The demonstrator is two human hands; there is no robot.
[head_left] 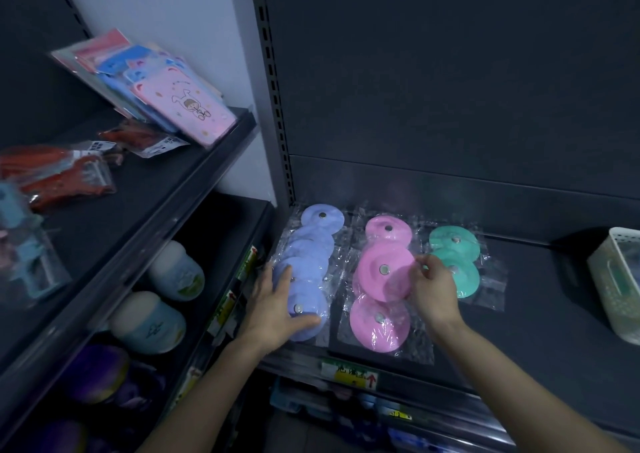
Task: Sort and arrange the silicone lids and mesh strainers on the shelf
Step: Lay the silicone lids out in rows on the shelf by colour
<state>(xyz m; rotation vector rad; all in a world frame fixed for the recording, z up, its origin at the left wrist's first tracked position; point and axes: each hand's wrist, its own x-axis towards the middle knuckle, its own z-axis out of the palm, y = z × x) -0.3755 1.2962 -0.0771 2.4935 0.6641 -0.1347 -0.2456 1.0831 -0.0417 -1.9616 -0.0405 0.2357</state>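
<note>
Blue lids (306, 269) at the left edge of the shelf (554, 314) are pressed by the flat left hand (277, 310); the pink lid (379, 274), pinched by the right hand (436, 290), should be squared gently.

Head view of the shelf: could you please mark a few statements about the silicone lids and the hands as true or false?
1. The round blue silicone lids in clear bags form the leftmost row. True.
2. The left hand rests on the round pink silicone lids. False: it rests flat on the blue ones.
3. The right hand pinches the clear bag of a pink lid. True.
4. The round teal silicone lids lie left of the blue ones. False: they lie right of the pink ones.
5. A pale slotted plastic basket stands at the right of the dark shelf. True.
</note>
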